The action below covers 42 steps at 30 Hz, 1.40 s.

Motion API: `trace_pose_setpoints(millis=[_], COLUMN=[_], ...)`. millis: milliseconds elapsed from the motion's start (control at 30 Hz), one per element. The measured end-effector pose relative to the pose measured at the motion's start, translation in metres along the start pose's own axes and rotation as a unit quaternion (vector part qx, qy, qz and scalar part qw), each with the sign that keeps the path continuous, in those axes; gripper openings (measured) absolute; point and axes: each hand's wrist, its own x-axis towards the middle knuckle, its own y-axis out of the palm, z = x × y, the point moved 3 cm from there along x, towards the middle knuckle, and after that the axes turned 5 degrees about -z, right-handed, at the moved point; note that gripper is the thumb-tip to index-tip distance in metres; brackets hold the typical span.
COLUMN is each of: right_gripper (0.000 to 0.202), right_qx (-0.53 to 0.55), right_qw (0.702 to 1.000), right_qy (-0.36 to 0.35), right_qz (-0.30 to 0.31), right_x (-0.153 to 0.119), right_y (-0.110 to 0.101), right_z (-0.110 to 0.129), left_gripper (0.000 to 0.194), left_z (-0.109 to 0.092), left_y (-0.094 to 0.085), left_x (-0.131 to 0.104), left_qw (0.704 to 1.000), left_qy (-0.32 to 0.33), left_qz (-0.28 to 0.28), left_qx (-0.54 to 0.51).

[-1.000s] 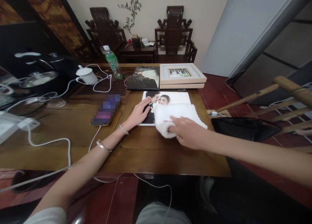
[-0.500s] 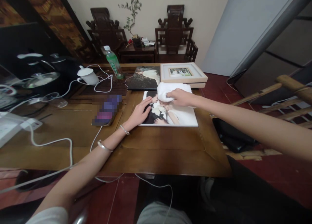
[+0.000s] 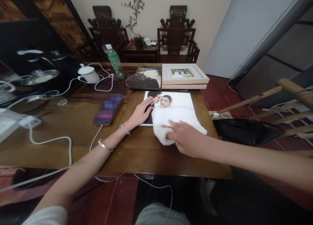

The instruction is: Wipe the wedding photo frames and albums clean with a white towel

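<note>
A white-edged photo album (image 3: 182,99) with a couple on its cover lies flat on the wooden table (image 3: 146,159). My left hand (image 3: 140,113) rests on its left side with the fingers stretched out. My right hand (image 3: 188,138) grips a folded white towel (image 3: 174,115) by its near edge. The towel is spread over the lower right part of the cover and hangs past the near edge onto the table. Part of the picture is hidden beneath the towel and my left hand.
Behind the album lie a dark photo book (image 3: 144,78) and stacked pale wooden picture frames (image 3: 184,75). A green-labelled bottle (image 3: 115,62), a white lidded cup (image 3: 88,74) and a phone (image 3: 107,111) stand or lie to the left. White cables (image 3: 70,146) cross the table.
My right hand has drawn the towel down the cover toward me, so the faces at the top now show. The left hand has stayed in place.
</note>
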Motion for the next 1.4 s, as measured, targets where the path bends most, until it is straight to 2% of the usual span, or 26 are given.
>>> trace_pose_setpoints(millis=[133, 367, 533, 600, 700, 867, 967, 1033, 1133, 1400], right_gripper=[0.037, 0.037, 0.025, 0.026, 0.038, 0.049, 0.048, 0.044, 0.038, 0.036], right_qx=[-0.016, -0.051, -0.046, -0.054, -0.072, -0.042, -0.024, -0.016, -0.014, -0.080], right_qw=[0.999, 0.994, 0.991, 0.991, 0.991, 0.998, 0.999, 1.000, 1.000, 0.992], right_qy=[0.045, 0.097, 0.118, 0.110, 0.088, 0.048, 0.016, 0.003, 0.020, 0.086], right_qz=[-0.008, -0.020, -0.036, -0.048, -0.065, -0.007, 0.020, 0.024, 0.003, -0.054], right_x=[0.017, 0.068, 0.086, 0.085, 0.072, 0.033, 0.012, 0.007, 0.012, 0.064], right_y=[-0.004, -0.014, -0.013, -0.007, 0.003, 0.013, 0.009, 0.005, 0.000, -0.003], right_z=[-0.021, -0.075, -0.099, -0.099, -0.086, -0.035, -0.006, 0.004, -0.004, -0.078], left_gripper=[0.043, 0.045, 0.043, 0.044, 0.044, 0.043, 0.043, 0.043, 0.043, 0.044], left_z=[0.002, 0.007, 0.004, 0.003, 0.004, 0.003, 0.001, 0.000, 0.002, 0.006], left_y=[0.001, 0.002, 0.001, 0.001, 0.001, 0.000, -0.001, -0.001, 0.000, 0.003], left_x=[0.001, 0.000, -0.001, -0.001, -0.001, 0.000, -0.001, -0.001, -0.001, 0.000], left_qw=[1.000, 1.000, 1.000, 1.000, 1.000, 1.000, 1.000, 1.000, 1.000, 1.000], left_qy=[0.005, 0.011, 0.010, 0.008, 0.004, 0.004, 0.002, 0.001, 0.002, 0.000], left_qz=[0.001, -0.006, -0.010, -0.006, -0.003, 0.002, 0.003, 0.001, 0.000, -0.008], left_qx=[0.004, -0.004, -0.009, -0.006, -0.003, 0.004, 0.004, 0.003, 0.005, -0.022])
